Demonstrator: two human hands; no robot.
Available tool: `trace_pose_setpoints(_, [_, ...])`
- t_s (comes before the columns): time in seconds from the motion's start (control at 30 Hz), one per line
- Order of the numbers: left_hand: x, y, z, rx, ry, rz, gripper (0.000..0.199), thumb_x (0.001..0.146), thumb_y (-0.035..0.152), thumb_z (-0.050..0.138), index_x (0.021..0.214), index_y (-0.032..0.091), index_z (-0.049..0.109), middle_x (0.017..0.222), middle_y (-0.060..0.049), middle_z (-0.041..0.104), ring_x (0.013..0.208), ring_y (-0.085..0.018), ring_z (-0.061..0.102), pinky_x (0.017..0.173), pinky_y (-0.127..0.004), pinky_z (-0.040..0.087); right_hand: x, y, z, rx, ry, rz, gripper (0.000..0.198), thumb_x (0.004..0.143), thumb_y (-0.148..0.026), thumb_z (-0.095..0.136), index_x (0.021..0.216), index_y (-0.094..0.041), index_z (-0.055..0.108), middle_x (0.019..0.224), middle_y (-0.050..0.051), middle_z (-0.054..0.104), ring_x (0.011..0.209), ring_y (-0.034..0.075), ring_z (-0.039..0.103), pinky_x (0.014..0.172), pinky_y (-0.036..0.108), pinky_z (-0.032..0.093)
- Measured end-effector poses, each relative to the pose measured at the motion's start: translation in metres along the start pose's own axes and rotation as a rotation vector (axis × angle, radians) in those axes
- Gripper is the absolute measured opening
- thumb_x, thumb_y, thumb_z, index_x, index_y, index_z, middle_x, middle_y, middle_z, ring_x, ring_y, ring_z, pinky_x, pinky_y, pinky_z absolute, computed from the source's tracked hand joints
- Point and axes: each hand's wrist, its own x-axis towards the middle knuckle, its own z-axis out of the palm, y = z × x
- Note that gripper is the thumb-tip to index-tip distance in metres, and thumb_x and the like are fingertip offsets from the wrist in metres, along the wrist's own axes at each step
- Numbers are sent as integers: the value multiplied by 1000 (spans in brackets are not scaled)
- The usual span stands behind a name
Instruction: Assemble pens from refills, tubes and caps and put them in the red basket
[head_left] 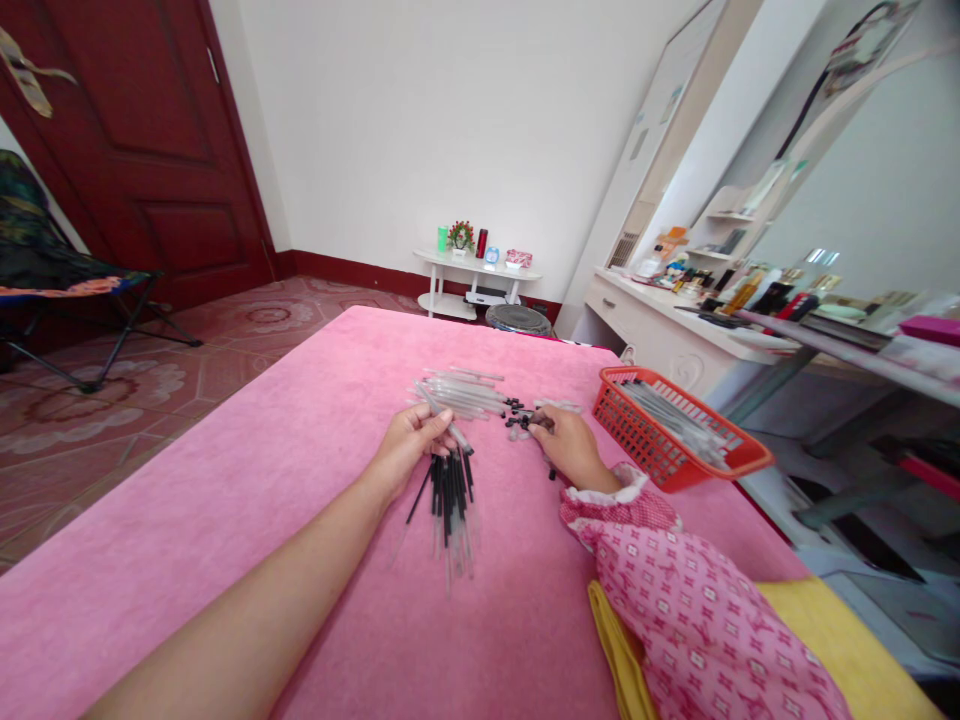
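My left hand point(409, 448) is closed around a clear pen barrel point(454, 434), pinched between thumb and fingers and slanting down to the right. Below it, black-inked pen refills point(450, 495) lie fanned out on the pink cloth. Just beyond the hand is a pile of clear pen barrels point(472, 388). My right hand point(571, 445) has its fingertips drawn together at the small black pen parts point(514, 422); whatever is in them is too small to make out. Some small clear pieces point(559, 406) lie just past these fingers.
An orange basket point(637, 435) filled with slim greyish-clear pens stands on the right of the pink-covered table point(225, 500). Yellow cloth point(832, 640) lies near my right sleeve. A dressing table point(645, 315) crowded with bottles is farther right; a folding chair point(82, 290) stands left.
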Motion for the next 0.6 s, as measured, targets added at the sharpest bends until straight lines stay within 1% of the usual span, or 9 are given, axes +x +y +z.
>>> trace_pose_setpoints(0.2, [0,-3,0,88,-18,29,31,73,42,65,79,12,62,67,-7,69,54,-11,60,50,-19,46,0,0,0,8,0,-7,12,77,-23,56,84,-20,65,80,3,66,68,14,56,58,23,34])
trace_pose_setpoints(0.6, [1,-3,0,96,-18,26,31,74,42,64,80,12,60,67,-8,68,54,-11,60,50,-19,46,0,1,0,11,0,-23,12,77,-24,55,84,-20,64,81,2,67,68,14,56,57,23,33])
